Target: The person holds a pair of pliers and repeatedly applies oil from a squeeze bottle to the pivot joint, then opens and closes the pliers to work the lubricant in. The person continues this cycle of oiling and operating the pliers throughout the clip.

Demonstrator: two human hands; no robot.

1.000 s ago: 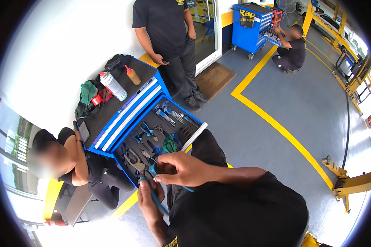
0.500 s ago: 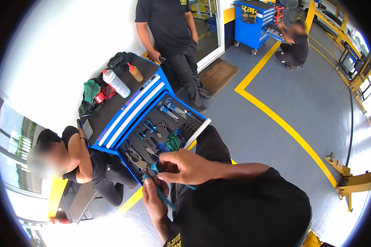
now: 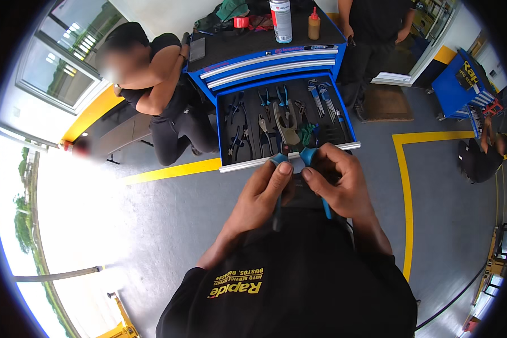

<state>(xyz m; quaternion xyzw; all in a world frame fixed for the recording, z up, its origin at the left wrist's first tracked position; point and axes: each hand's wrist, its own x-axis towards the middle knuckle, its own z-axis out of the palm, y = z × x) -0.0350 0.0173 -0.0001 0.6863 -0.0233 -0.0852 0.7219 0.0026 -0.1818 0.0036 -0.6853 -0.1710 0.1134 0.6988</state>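
Observation:
Both my hands hold one pair of pliers (image 3: 287, 130) with blue handles, raised over the front edge of an open drawer (image 3: 239, 165). Its grey jaws stand apart and point away from me. My left hand (image 3: 260, 194) is closed round one handle, thumb on top near the joint. Round the other handle my right hand (image 3: 343, 179) is closed, thumb pressed on its upper part. Beyond them in the drawer lie more pliers (image 3: 265, 134), hex keys (image 3: 316, 100) and a green cloth (image 3: 306, 134).
A blue tool cabinet (image 3: 343, 52) carries a spray can (image 3: 281, 21), an ochre bottle (image 3: 314, 26) and cloths. Someone with folded arms (image 3: 158, 84) sits at left; another person (image 3: 372, 39) stands at right. A third person (image 3: 484, 158) crouches by a second blue cabinet (image 3: 453, 90).
My view has swung left, bringing the cabinet to the upper middle. My two hands have moved from the drawer's left corner to its front, still holding the pliers.

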